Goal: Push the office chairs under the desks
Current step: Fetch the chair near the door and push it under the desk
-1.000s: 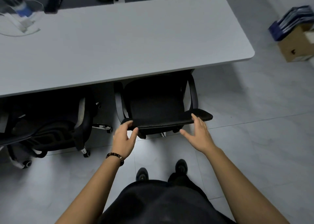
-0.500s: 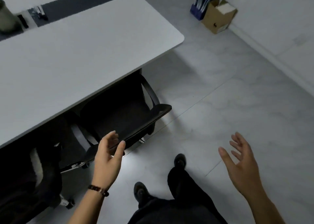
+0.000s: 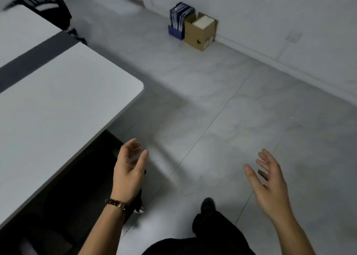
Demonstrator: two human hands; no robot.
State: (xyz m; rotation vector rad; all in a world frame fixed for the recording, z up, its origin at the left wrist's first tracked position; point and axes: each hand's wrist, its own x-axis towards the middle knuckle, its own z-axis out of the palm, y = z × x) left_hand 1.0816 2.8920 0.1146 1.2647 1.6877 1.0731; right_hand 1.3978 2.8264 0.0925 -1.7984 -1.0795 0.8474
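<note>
The white desk (image 3: 63,107) fills the left of the view, its rounded corner near the middle. A black office chair (image 3: 81,187) sits in shadow beneath the desk's near edge, mostly hidden. My left hand (image 3: 128,169) hovers open above the chair's outer edge, fingers curled and apart, holding nothing. My right hand (image 3: 270,183) is open over bare floor to the right, far from any chair. Another black chair (image 3: 45,7) stands at the desk's far side, top left, its back showing above the desktop.
A cardboard box (image 3: 201,31) and a blue file holder (image 3: 178,20) stand against the white wall at the back. A wall socket (image 3: 293,37) is low on the right wall. Grey tiled floor (image 3: 222,109) spreads right of the desk. My legs and shoe (image 3: 207,205) are at the bottom.
Both hands have come off the chair's back, which now lies under the desk. The view has swung right, and a second chair has appeared at the desk's far side.
</note>
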